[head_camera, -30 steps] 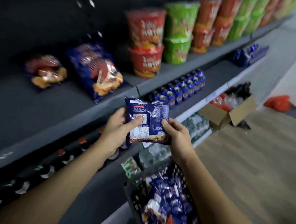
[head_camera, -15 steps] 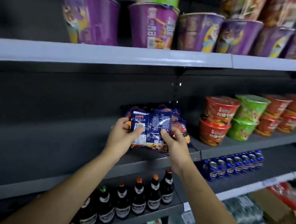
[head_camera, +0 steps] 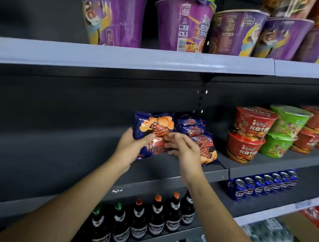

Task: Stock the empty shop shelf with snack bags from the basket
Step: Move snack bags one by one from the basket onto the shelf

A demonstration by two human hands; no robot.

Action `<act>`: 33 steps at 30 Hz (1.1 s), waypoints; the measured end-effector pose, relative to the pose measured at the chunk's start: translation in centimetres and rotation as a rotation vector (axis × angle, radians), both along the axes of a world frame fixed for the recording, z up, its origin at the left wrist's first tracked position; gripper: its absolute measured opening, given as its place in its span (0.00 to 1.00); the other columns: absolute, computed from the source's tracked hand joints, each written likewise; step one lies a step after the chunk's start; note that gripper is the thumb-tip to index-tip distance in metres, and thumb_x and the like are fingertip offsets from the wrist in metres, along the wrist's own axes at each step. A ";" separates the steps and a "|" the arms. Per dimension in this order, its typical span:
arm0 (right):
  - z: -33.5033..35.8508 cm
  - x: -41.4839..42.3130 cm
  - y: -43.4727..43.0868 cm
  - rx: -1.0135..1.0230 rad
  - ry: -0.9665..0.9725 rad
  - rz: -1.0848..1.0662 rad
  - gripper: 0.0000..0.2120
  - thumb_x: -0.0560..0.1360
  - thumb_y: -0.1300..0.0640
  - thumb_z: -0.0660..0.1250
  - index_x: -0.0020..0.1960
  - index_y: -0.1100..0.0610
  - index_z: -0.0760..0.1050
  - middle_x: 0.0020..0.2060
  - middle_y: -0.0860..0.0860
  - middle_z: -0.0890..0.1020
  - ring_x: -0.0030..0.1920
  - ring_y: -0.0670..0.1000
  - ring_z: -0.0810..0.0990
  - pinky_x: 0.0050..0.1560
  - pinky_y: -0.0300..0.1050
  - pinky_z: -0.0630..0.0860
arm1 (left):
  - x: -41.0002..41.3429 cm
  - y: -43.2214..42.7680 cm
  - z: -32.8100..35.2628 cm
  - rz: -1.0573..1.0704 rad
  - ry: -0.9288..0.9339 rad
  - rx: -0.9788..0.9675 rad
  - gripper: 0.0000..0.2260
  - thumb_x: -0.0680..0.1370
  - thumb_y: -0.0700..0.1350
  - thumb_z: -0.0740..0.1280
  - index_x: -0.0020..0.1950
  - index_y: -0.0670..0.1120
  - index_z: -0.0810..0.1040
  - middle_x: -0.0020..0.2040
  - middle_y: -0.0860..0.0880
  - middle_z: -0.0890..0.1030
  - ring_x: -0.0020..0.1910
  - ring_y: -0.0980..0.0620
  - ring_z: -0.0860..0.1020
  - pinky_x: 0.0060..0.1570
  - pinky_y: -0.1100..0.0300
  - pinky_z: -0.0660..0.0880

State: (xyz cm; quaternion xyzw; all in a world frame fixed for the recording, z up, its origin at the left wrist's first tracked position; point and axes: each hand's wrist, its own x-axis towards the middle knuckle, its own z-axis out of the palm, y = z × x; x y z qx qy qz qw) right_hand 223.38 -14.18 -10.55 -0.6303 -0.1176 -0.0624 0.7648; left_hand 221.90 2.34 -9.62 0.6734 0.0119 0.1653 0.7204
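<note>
The left hand (head_camera: 132,149) grips a blue snack bag (head_camera: 152,126) by its lower left corner, thumb across the front and fingers hidden behind it. The bag stands nearly upright on the dark shelf (head_camera: 59,157), its bottom edge at the shelf's surface, printed front facing out. The right hand (head_camera: 186,152) reaches in from the right with its fingers (head_camera: 169,137) only slightly bent and spread. Their tips touch the bag's front near its right edge, and the hand clasps nothing.

On the shelf, just right of the held bag and touching it, more blue bags (head_camera: 197,134) lean one on another in a short row. Farther right on the same shelf level, red and green noodle cups (head_camera: 251,126) sit stacked two high. The left part of the shelf is bare dark metal.

Above the shelf, purple cups (head_camera: 183,25) line a grey board (head_camera: 121,56). Below the shelf, dark bottles (head_camera: 156,219) with coloured caps stand in a row, and to their right, blue cans (head_camera: 263,185) stand side by side. Both forearms rise from the bottom of the view towards the shelf.
</note>
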 end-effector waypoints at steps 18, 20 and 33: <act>-0.8 4.0 0.3 -0.066 0.182 0.081 0.03 0.80 0.55 0.69 0.49 0.55 0.78 0.48 0.54 0.86 0.53 0.58 0.85 0.56 0.54 0.81 | 1.2 3.6 1.3 -0.099 0.158 -0.022 0.29 0.70 0.73 0.62 0.55 0.51 0.81 0.51 0.51 0.86 0.54 0.51 0.82 0.53 0.53 0.75; -0.3 4.3 0.5 -0.142 0.133 0.120 0.08 0.79 0.55 0.70 0.58 0.54 0.80 0.47 0.49 0.84 0.52 0.53 0.84 0.54 0.46 0.80 | 1.4 4.0 1.3 -0.077 0.136 0.154 0.24 0.70 0.69 0.70 0.54 0.51 0.80 0.47 0.54 0.85 0.47 0.55 0.82 0.46 0.59 0.74; -2.0 4.6 1.5 -0.024 0.348 -0.067 0.28 0.74 0.49 0.76 0.65 0.54 0.64 0.41 0.57 0.82 0.33 0.53 0.80 0.32 0.47 0.78 | 2.7 3.5 -1.9 -0.080 0.248 -0.261 0.16 0.74 0.42 0.75 0.58 0.45 0.74 0.54 0.39 0.85 0.49 0.38 0.85 0.48 0.45 0.82</act>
